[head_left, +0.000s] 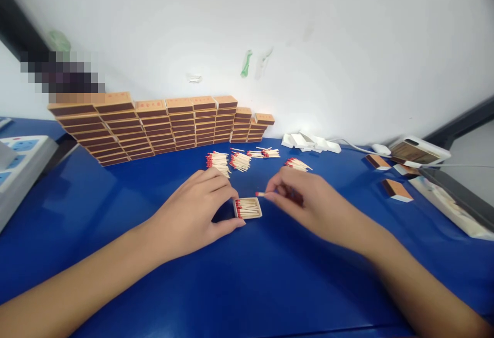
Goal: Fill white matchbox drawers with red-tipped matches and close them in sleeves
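A small white matchbox tray [260, 207] rests on the blue table, partly filled with red-tipped matches [247, 208] whose heads point left. Thumb and index finger of my left hand [196, 204] grip the tray by its left end. Just right of the tray, my right hand [309, 199] pinches a single match [260, 194], its red head facing the tray. Beyond the hands lie loose heaps of matches: a larger heap [218, 162], another beside it [241, 161], a small one [266, 153], and one [296, 163] partly behind my right hand.
Stacked matchboxes [165, 127] form a wall along the back left. White empty trays [309, 141] lie against the wall. On the right are loose matchboxes [397, 190], a white device [419, 150] with a cable, and a tissue pack [447, 207]. A power strip [27, 168] sits far left.
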Demonstrator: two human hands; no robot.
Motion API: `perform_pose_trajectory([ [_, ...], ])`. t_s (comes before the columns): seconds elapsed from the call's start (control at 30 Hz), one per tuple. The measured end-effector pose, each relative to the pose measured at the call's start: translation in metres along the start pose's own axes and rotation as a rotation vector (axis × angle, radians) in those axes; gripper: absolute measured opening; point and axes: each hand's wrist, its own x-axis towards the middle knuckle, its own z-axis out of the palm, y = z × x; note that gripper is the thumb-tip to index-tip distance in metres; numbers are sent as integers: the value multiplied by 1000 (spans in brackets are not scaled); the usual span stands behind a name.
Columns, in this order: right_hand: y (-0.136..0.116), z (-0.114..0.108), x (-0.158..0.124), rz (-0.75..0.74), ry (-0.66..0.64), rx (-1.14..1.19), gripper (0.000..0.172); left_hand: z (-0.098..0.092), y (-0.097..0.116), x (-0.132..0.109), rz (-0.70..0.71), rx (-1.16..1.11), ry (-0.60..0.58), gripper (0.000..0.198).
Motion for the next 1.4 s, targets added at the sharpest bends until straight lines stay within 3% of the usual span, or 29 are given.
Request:
perform_pose_trajectory([
  [0.1,-16,12,-2,-92,-55,-19,7,1,0,0,-19,-1,-4,29],
  [0.27,-18,25,-4,-146,-52,-66,8,2,-1,0,-19,7,-7,28],
  [0.83,-5,19,2,-94,-42,46,10,2,-1,-3,-40,-52,-9,27],
  [0.97,21,0,19,49,149,65,17,0,-2,-3,-39,-54,-10,27],
  [1.13,72,-50,52,342,417,36,32,-2,-3,-4,-33,-48,13,20],
  [1.27,95,-77,80,481,373,-103,38,-3,-4,-4,-1,-39,40,20],
  [1.4,103,-81,102,599,323,-250,33,-4,-6,-3,11,-18,71,19],
])
